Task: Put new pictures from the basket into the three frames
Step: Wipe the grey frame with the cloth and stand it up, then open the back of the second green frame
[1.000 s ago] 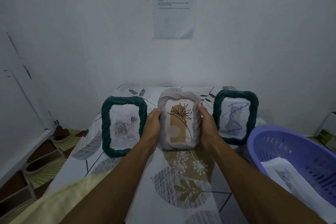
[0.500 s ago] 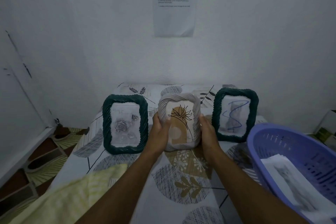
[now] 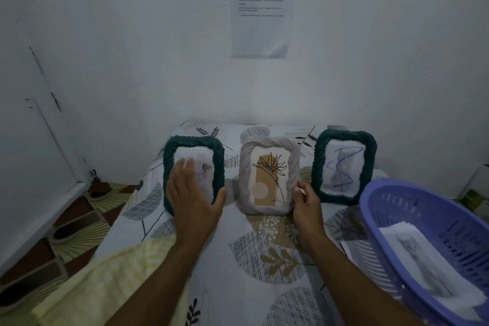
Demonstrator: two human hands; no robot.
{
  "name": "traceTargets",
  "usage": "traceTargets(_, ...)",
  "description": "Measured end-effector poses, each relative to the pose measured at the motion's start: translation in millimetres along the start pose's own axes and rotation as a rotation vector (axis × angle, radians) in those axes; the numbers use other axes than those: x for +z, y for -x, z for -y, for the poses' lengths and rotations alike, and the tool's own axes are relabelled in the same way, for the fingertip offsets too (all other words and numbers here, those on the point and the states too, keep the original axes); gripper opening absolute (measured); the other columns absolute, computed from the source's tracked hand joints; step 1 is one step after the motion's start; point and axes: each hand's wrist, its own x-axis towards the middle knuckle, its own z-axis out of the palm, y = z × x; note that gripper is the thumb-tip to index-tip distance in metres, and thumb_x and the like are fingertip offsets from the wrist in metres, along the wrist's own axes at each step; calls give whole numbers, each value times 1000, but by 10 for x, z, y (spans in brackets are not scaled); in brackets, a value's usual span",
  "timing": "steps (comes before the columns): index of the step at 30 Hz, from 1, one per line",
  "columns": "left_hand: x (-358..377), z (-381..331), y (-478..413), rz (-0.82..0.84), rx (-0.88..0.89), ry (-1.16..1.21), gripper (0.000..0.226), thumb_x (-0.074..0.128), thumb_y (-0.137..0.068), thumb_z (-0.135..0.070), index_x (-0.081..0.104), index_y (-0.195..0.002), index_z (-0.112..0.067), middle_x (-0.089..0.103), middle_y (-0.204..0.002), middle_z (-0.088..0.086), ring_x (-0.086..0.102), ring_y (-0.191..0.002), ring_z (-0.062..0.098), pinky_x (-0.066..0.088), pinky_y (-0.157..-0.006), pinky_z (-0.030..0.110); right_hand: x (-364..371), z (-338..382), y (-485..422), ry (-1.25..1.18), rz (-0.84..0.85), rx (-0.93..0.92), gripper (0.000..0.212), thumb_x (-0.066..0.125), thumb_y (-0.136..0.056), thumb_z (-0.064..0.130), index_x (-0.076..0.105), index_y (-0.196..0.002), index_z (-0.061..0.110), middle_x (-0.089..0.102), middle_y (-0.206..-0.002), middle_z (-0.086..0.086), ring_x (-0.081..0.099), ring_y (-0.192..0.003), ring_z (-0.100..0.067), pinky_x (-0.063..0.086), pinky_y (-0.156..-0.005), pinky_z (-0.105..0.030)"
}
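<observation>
Three rope-rimmed frames stand in a row on the leaf-patterned cover [image 3: 264, 259]. My left hand [image 3: 194, 194] lies spread over the front of the left green frame [image 3: 195, 140], with the thumb at its right rim; part of its grey picture is hidden. The white frame [image 3: 267, 174] in the middle holds a tan plant drawing, and my right hand [image 3: 307, 202] grips its lower right edge. The right green frame [image 3: 344, 167] shows a picture with a blue scribble and is untouched. The purple basket [image 3: 370, 193] at the right holds white picture sheets [image 3: 423, 259].
A yellow-green cloth [image 3: 105, 280] lies at the front left of the cover. A loose sheet [image 3: 349, 246] sticks out from under the basket. A printed page [image 3: 262, 8] hangs on the white wall close behind the frames. Sandals [image 3: 74, 227] sit on the floor at the left.
My left hand has let go of the white frame and moved left onto the left green frame. The white frame now stands on the cover, with my right hand still on it.
</observation>
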Motion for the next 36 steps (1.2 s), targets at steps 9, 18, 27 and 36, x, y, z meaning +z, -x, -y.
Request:
traceTargets(9,104,206,-67,61,-310,-6,147,88,-47,-57,-15,-149,-30,-14,-158,17,-2,-145,39,13,-112,64,-18,-16,3,-23,34,-15,27,42,-103,28,57,-97,49,65,-114,-1,63,-102,-18,54,-90,-49)
traceTargets(18,169,192,-37,130,-272,-28,152,87,-44,-60,-21,-148,-35,-5,-158,11,2,-145,36,16,-111,61,-18,-82,-30,-25,35,-26,26,43,-101,30,58,-100,52,66,-113,0,63,-104,-19,53,-91,-51)
traceTargets(27,160,179,-3,128,-239,-80,147,73,-45,-78,-18,-149,-30,-14,-159,12,-6,-146,35,7,-113,61,-19,-60,-32,-44,67,-19,23,43,-102,28,59,-104,46,62,-120,0,59,-110,-18,50,-98,-48)
traceTargets(36,194,-278,109,180,169,-70,87,58,-77,-54,20,-147,-23,12,-156,13,9,-144,32,16,-115,55,-148,254,-8,66,19,-73,22,45,-101,19,59,-118,22,63,-115,0,59,-102,-15,51,-81,-29)
